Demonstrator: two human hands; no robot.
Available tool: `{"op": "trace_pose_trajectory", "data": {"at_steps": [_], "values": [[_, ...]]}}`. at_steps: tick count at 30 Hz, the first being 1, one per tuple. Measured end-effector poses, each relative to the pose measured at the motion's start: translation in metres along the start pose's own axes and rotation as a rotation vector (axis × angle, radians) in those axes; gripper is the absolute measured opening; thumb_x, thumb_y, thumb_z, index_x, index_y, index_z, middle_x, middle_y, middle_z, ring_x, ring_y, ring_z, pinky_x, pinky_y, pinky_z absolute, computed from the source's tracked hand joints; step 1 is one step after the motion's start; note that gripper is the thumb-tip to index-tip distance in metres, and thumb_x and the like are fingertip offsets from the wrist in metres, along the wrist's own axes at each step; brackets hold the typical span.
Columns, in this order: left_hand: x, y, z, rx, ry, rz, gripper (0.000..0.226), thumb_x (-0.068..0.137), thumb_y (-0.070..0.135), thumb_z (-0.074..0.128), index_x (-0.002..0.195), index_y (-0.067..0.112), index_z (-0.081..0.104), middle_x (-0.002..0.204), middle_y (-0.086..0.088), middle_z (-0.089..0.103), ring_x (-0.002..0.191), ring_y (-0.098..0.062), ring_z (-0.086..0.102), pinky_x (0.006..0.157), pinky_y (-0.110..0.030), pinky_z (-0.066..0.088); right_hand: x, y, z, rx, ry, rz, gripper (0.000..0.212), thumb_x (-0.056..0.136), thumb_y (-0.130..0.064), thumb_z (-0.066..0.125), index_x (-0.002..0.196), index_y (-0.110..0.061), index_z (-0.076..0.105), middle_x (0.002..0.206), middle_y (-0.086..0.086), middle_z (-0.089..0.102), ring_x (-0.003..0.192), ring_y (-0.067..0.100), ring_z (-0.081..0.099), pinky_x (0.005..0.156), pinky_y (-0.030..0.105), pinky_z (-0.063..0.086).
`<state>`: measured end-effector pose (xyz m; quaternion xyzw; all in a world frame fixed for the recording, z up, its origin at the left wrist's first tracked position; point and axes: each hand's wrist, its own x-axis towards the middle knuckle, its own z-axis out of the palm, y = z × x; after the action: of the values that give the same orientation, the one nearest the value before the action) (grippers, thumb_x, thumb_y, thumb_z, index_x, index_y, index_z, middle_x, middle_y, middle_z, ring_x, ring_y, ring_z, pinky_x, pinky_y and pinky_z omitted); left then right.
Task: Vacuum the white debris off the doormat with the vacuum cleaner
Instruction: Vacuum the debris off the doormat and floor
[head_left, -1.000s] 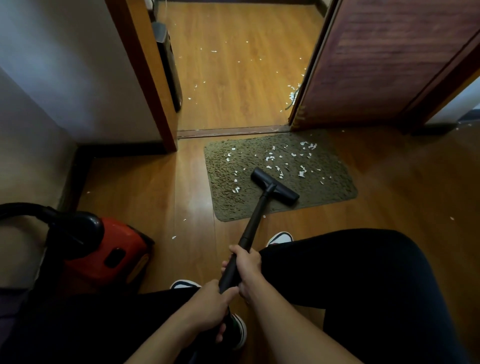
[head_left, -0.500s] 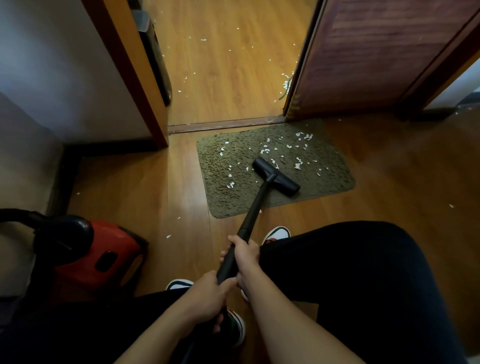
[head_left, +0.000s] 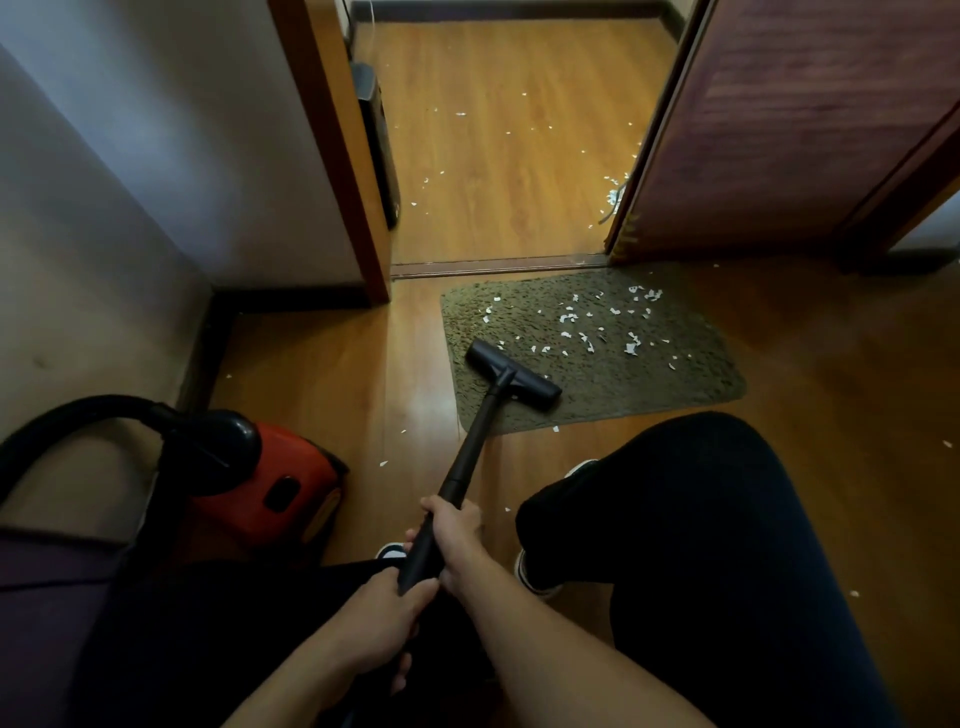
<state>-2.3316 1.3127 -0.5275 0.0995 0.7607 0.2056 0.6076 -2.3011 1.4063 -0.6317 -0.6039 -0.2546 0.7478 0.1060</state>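
Right hand (head_left: 457, 540) and left hand (head_left: 374, 629) tight around the wand (head_left: 470, 452), nozzle (head_left: 511, 375) on the doormat (head_left: 649, 384) beside white debris (head_left: 631, 347), wood floor (head_left: 337, 374) beneath.

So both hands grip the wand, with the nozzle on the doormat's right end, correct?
Not quite. The head view shows the nozzle on the doormat's left end, with most of the white debris lying to its right. The left hand and right hand do both grip the wand.

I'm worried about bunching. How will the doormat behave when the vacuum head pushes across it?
The doormat looks thin and soft and lies loose on the glossy wood floor, so it may slide or ripple under a push. Its shaggy pile probably drags against the vacuum head.
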Motion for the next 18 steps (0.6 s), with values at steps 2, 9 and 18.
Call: {"op": "trace_pose_trajectory", "data": {"at_steps": [2,9,18], "values": [[-0.007,-0.008,-0.005,-0.008,0.010,-0.014,0.024,0.101,0.033,0.049,0.110,0.011,0.048,0.077,-0.008,0.055,0.043,-0.013,0.053,0.041,-0.026,0.046,-0.005,0.008,0.005,-0.007,-0.028,0.013,0.033,0.094,-0.011,0.066,0.121,-0.007,0.049,0.084,0.017,0.062,0.048,0.021,0.065,0.048,0.031,0.055],[-0.008,-0.014,-0.009,-0.021,0.031,0.010,0.025,0.101,0.032,0.048,0.111,0.009,0.049,0.074,-0.007,0.054,0.042,-0.013,0.052,0.040,-0.026,0.045,-0.006,0.011,0.011,-0.020,-0.033,0.006,0.022,0.095,-0.010,0.065,0.112,-0.008,0.052,0.080,0.014,0.060,0.046,0.019,0.063,0.046,0.030,0.054],[0.020,0.017,-0.002,-0.079,-0.012,0.058,0.019,0.102,0.033,0.045,0.110,0.016,0.051,0.074,-0.007,0.052,0.044,-0.011,0.050,0.041,-0.025,0.046,0.025,-0.021,0.003,-0.016,0.022,-0.043,0.012,0.094,-0.008,0.065,0.101,-0.006,0.056,0.061,0.010,0.057,0.041,0.019,0.060,0.041,0.027,0.050]]}}
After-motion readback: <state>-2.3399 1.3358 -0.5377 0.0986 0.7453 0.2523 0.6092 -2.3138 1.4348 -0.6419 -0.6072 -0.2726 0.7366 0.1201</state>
